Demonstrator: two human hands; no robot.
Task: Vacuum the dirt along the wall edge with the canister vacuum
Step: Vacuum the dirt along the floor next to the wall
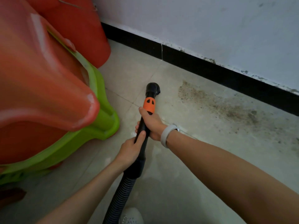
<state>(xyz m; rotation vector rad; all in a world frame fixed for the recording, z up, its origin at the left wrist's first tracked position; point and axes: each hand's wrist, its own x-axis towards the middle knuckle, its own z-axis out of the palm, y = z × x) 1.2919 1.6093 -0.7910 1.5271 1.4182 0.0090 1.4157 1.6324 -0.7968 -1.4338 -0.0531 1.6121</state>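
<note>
The black vacuum wand [144, 126] with an orange collar [149, 105] points down at the tiled floor, its round black nozzle [152, 88] touching the tile left of the dirt. My right hand [152, 125], with a white wristband, grips the wand just below the orange collar. My left hand [129, 149] grips it lower, above the black cuff where the ribbed hose [119, 196] begins. A brown patch of dirt [218, 104] spreads over the floor along the black skirting [210, 65] at the foot of the white wall. The canister is out of view.
Large orange plastic furniture with a green base [97, 101] fills the left side, close to the nozzle. A red bin [77, 29] stands in the corner behind it. My white shoe [131, 215] shows at the bottom edge.
</note>
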